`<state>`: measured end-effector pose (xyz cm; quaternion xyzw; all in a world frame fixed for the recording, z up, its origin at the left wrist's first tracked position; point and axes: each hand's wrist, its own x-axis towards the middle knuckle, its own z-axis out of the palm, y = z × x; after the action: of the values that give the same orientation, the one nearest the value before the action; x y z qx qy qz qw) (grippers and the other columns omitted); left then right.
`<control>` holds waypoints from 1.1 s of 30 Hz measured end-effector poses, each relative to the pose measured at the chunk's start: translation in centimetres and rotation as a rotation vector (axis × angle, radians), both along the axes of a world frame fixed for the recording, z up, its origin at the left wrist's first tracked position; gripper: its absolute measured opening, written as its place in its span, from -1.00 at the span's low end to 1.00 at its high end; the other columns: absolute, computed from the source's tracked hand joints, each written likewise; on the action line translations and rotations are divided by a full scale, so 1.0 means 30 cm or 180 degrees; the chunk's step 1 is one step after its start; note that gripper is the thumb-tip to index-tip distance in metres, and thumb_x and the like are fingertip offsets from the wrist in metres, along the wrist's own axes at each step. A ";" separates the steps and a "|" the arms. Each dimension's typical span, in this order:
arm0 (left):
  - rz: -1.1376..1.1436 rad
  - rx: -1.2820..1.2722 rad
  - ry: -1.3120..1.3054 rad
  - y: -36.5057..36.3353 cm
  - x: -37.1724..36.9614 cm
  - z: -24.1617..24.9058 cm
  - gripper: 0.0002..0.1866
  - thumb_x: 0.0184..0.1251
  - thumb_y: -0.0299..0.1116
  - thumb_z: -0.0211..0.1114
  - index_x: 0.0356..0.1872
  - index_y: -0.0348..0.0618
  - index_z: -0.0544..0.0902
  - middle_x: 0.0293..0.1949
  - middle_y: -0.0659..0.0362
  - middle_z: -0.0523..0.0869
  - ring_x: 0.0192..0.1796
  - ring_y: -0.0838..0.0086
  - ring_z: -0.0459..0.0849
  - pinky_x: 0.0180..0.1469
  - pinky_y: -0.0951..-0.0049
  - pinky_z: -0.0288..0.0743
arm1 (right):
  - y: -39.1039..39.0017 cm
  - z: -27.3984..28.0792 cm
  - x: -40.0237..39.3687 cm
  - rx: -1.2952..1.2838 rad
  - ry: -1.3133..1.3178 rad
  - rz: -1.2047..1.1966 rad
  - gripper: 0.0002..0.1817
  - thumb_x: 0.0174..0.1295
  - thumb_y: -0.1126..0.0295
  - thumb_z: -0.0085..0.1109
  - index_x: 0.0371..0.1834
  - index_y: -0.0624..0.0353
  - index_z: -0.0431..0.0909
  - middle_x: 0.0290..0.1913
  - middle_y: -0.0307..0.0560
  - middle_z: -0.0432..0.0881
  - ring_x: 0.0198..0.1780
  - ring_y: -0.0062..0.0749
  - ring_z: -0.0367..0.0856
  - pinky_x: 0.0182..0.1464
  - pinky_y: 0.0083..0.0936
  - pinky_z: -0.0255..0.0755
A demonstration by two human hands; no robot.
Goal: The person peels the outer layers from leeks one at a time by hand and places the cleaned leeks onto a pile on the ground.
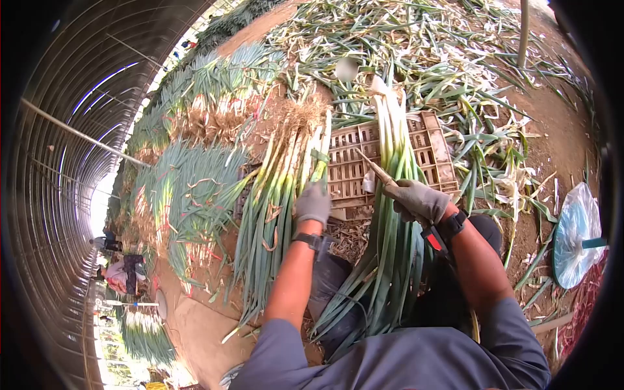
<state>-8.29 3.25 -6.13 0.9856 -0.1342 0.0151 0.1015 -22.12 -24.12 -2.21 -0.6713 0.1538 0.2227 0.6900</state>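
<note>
My left hand (313, 205), in a grey glove, is closed around a green onion stalk (320, 170) at its green part. Beside it lies a pile of green onions (276, 185) with brown roots still on. My right hand (421, 200), also gloved, grips a narrow pointed knife (372, 164), its tip toward the upper left. Behind the knife, a bundle of green onions with clean white stems (392, 127) rests across a brown slatted crate (437, 151). The leaves of that bundle hang down toward my lap.
Cut leaves and peelings (416, 39) cover the ground beyond the crate. Tied green onion bundles (205, 169) lie in rows at left. A clear plastic bag with something blue (575, 240) sits at right. A pole (524, 32) stands at upper right. Another person (123, 274) is far left.
</note>
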 end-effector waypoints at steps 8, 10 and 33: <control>0.0863 0.0306 0.0692 0.246 0.232 -0.098 -0.49 0.32 0.09 0.31 0.21 0.11 0.69 0.18 0.04 0.75 0.20 0.08 0.73 0.19 0.07 0.64 | 0.066 0.044 0.028 -0.0228 0.0072 0.0219 -0.50 0.53 -0.09 0.05 -0.13 0.23 0.52 -0.47 -0.24 0.47 -0.64 -0.55 0.42 -0.62 -0.52 0.37; 0.0851 0.0758 0.0862 0.195 0.269 -0.070 -0.47 0.30 0.09 0.34 0.23 0.12 0.69 0.19 0.04 0.75 0.18 0.07 0.74 0.19 0.08 0.63 | 0.069 -0.012 0.044 -0.0201 -0.0050 0.0316 -0.30 0.40 -0.29 0.08 -0.14 0.29 0.52 -0.46 -0.17 0.53 -0.62 -0.52 0.58 -0.70 -0.52 0.37; -0.0544 -0.2449 0.0649 0.036 0.213 1.024 -0.64 0.57 -0.18 0.20 0.20 -0.14 0.64 -0.11 0.19 0.75 -0.26 0.56 0.69 -0.20 0.52 0.62 | 0.013 -0.032 0.060 0.0003 -0.0156 -0.0175 -0.37 0.42 -0.27 0.07 -0.13 0.22 0.55 -0.43 -0.22 0.54 -0.59 -0.57 0.56 -0.63 -0.55 0.42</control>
<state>-1.90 4.32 24.60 0.8575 -0.1894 -0.0420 0.4765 -20.33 -23.72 -3.16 -0.6718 0.1552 0.1872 0.6997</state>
